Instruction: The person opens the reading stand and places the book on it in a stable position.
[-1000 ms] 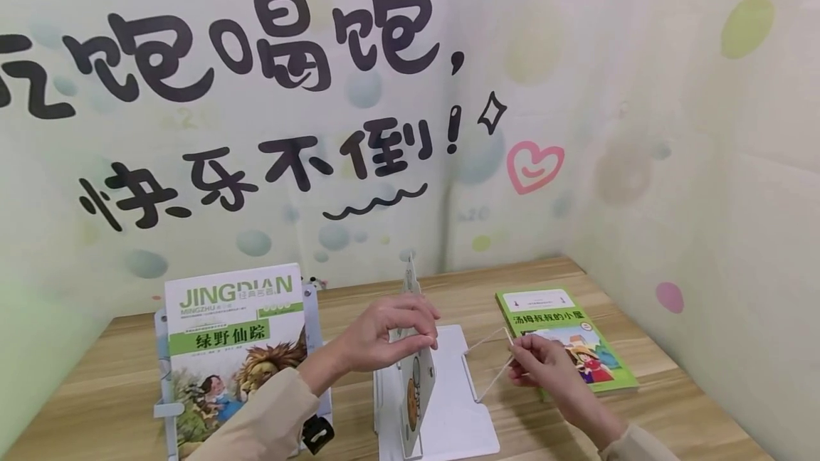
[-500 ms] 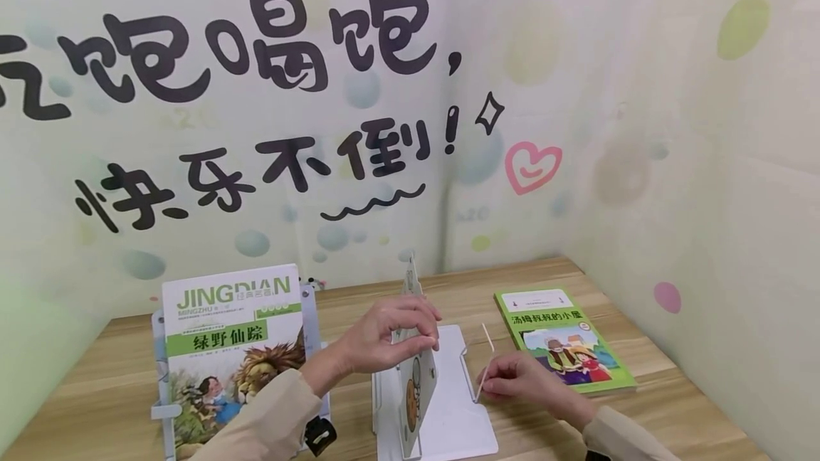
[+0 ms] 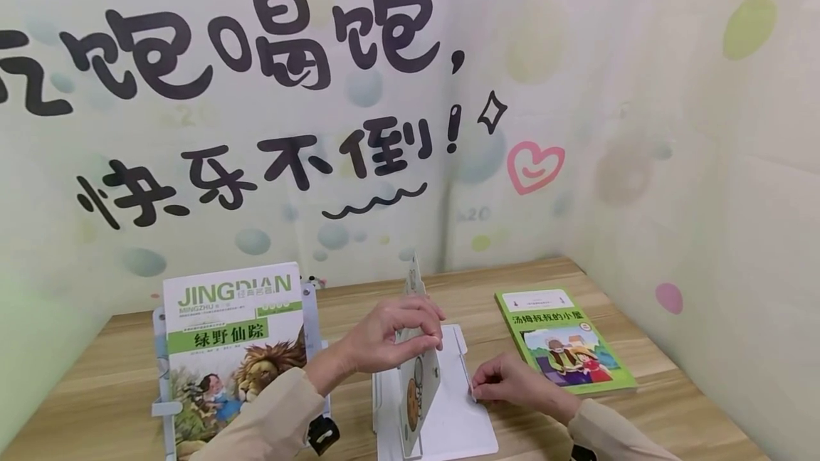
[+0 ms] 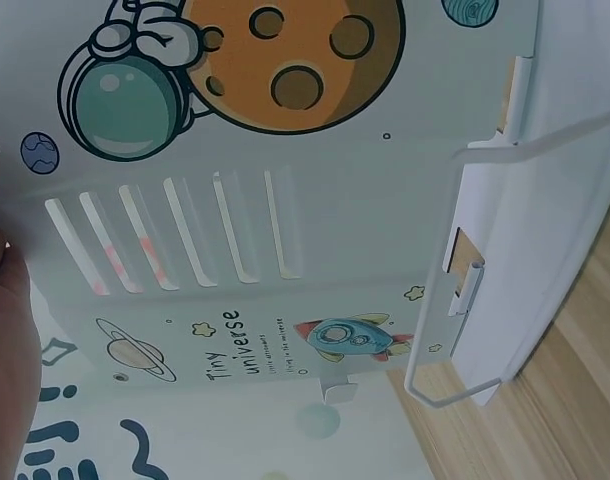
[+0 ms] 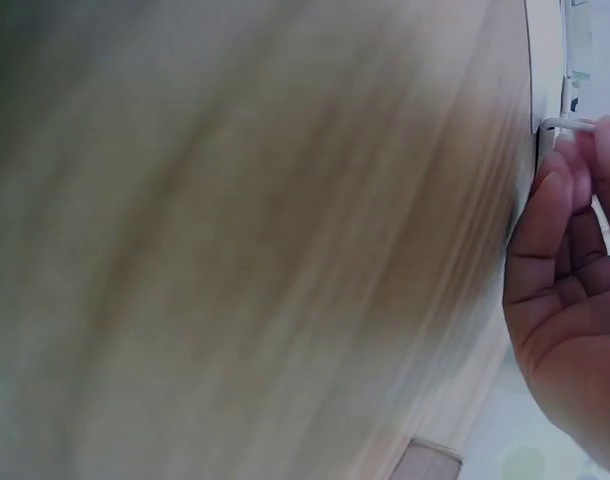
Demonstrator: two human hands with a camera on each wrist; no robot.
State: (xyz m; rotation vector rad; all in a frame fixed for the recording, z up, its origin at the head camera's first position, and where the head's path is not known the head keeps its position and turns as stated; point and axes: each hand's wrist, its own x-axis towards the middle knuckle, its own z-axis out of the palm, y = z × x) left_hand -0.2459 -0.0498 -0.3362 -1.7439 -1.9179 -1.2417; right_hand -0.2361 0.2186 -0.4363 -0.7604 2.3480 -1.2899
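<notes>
A white metal book stand (image 3: 458, 404) lies with its base on the table and its printed panel (image 3: 419, 383) raised nearly upright. My left hand (image 3: 393, 333) grips the panel's edge between thumb and fingers. From the left wrist view, the panel (image 4: 365, 240) shows a planet, a rocket and a row of slots. A bent white wire bracket (image 4: 432, 280) stands beside it. At the base's right edge my right hand (image 3: 515, 384) pinches another wire bracket, lowered close to the base. The right wrist view shows a short end of this wire (image 5: 575, 125) at the fingertips.
To the left, a large book (image 3: 237, 347) leans on a second stand (image 3: 168, 410). A green-bordered book (image 3: 566, 347) lies flat right of the right hand. The wooden table (image 3: 359, 297) meets printed wall cloth at the back.
My right hand has moved left and down, folding the wire bracket from its raised position towards the base. The left hand stays on the panel, which has barely moved.
</notes>
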